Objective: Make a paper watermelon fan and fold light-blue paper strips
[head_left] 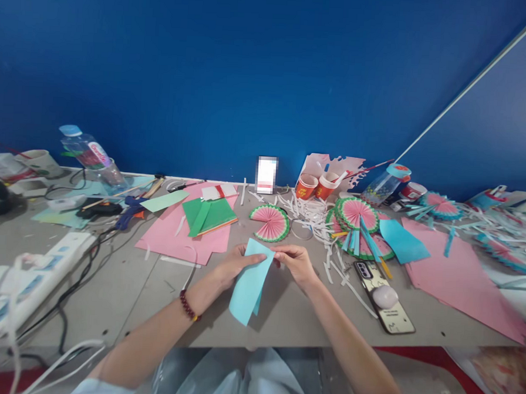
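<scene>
Between my two hands is a light blue sheet of paper (247, 290), held over the front of the table with its lower part curving down and a second layer showing behind. My left hand (239, 263) grips it from the left, thumb lying across the front. At the upper right corner, the fingertips of my right hand (295, 262) pinch the edge. Just beyond my hands lies a pleated pink and green paper fan (269, 223) shaped like a watermelon. Green paper (213, 218) rests on pink sheets (155, 238) to the left.
At right are more paper fans (356, 215), a phone (391, 312), pink sheets (465, 278) and white paper scraps (312, 214). Two red cups (307, 186) stand at the back. On the left are a power strip (42, 279) with cables, a bottle (84, 146) and a black item (101, 208).
</scene>
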`<action>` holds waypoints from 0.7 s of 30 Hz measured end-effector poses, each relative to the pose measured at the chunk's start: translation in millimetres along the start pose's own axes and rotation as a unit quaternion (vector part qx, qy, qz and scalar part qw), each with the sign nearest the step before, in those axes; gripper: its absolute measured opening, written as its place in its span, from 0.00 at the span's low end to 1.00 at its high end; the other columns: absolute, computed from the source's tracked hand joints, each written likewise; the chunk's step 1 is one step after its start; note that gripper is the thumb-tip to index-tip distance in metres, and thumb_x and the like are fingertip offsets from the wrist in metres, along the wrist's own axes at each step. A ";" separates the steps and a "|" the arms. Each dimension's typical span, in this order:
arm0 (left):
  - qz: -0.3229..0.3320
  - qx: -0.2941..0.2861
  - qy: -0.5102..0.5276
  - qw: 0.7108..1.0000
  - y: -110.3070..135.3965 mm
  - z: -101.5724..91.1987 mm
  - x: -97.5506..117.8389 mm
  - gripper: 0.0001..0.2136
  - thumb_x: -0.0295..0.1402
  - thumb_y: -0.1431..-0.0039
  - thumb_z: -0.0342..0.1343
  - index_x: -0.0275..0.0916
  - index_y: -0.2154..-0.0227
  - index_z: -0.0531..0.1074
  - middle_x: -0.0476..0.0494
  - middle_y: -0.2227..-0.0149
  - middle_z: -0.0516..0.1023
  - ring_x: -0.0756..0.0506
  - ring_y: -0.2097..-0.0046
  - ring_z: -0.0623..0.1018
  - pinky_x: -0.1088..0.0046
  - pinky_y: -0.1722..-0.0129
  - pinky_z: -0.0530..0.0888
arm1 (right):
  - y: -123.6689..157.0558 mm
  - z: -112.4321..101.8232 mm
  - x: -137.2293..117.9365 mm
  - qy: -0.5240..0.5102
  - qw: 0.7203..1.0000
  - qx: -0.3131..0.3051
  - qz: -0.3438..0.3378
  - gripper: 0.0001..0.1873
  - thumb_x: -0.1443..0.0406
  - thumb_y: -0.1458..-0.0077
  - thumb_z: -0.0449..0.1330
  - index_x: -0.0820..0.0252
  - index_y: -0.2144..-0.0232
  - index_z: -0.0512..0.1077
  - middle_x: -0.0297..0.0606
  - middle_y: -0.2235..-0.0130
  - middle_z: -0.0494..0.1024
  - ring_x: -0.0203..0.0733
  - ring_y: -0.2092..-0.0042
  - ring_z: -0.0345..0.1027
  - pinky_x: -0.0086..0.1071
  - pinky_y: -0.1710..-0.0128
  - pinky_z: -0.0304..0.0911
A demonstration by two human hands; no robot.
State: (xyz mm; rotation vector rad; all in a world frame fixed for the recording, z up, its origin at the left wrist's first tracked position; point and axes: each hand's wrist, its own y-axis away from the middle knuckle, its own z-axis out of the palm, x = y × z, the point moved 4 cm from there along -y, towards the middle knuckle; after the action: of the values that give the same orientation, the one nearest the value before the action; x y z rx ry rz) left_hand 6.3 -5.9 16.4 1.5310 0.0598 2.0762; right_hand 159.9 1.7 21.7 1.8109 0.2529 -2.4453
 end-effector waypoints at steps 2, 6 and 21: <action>0.001 0.003 -0.001 1.000 -0.5 -0.7 -0.6 0.17 0.39 0.63 0.69 0.34 0.71 0.76 0.45 0.75 0.77 0.52 0.77 0.72 0.77 0.77 0.68 | -0.9 -1.3 1.7 0.006 1.000 -0.001 -0.010 0.07 0.61 0.62 0.69 0.56 0.75 0.80 0.35 0.75 0.76 0.30 0.79 0.62 0.26 0.81 0.60; -0.002 0.020 0.001 1.000 -1.0 -1.5 -1.6 0.17 0.39 0.63 0.69 0.34 0.71 0.76 0.45 0.75 0.78 0.51 0.77 0.73 0.76 0.76 0.69 | -2.2 -4.2 5.5 0.005 1.000 -0.003 -0.012 0.11 0.59 0.60 0.68 0.58 0.72 0.79 0.35 0.73 0.75 0.31 0.78 0.63 0.26 0.80 0.60; 0.006 0.091 -0.056 0.994 3.3 1.4 3.2 0.18 0.42 0.66 0.69 0.35 0.73 0.74 0.46 0.74 0.77 0.50 0.76 0.73 0.76 0.77 0.68 | 4.6 0.6 4.6 0.172 0.984 -0.022 -0.027 0.19 0.52 0.50 0.59 0.60 0.81 0.66 0.29 0.82 0.62 0.31 0.80 0.55 0.26 0.80 0.51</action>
State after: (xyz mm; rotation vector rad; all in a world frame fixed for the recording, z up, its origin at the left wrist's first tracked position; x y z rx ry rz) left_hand 5.6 -7.6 20.8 1.7562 0.2042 2.0365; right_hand 158.8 -2.8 17.1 2.2261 0.3802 -2.1249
